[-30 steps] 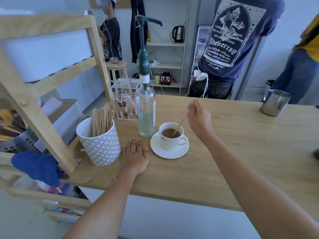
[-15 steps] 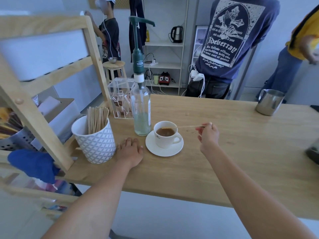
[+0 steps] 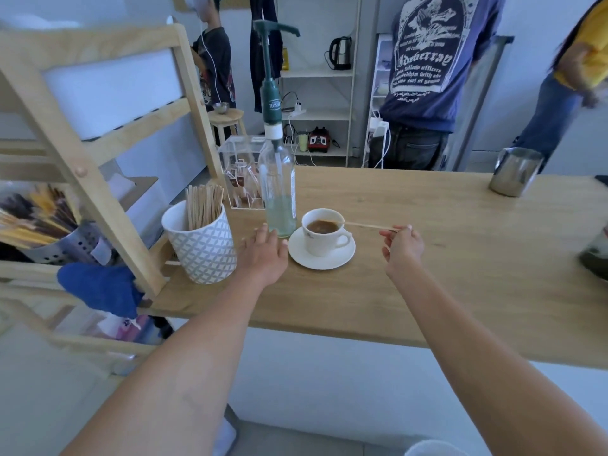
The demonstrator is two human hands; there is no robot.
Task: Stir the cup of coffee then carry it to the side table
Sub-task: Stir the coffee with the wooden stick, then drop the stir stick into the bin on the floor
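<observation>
The cup of coffee [image 3: 324, 232] sits on its white saucer [image 3: 320, 251] near the left end of the wooden table [image 3: 444, 258], with the right hand [image 3: 403, 243] just to its right, pinching the outer end of a thin wooden stirrer [image 3: 365, 226] between thumb and fingertips; the stick lies almost level, resting across the cup's rim with its far tip in or just above the brown liquid, though which cannot be told. The left hand [image 3: 265, 250] lies flat and open on the tabletop just left of the saucer, holding nothing. To stir well, the stick would probably need to tip steeper so its tip goes properly under the surface, and then move in small circles kept off the cup wall; the cup looks fairly full, so a quick or wide stroke could slop coffee onto the saucer. Pressing down on the rim with the stick might rock the cup, and the flat left hand is well placed to steady the saucer if needed. A tall pump bottle [image 3: 278, 192] stands close behind and left of the cup, near the left fingertips, and could be knocked when the cup is lifted. A patterned pot of spare stirrers [image 3: 200, 241] stands just left of that hand, a clear box [image 3: 240, 172] behind it, and a steel jug [image 3: 513, 171] far right. People stand beyond the table, which may matter for carrying.
</observation>
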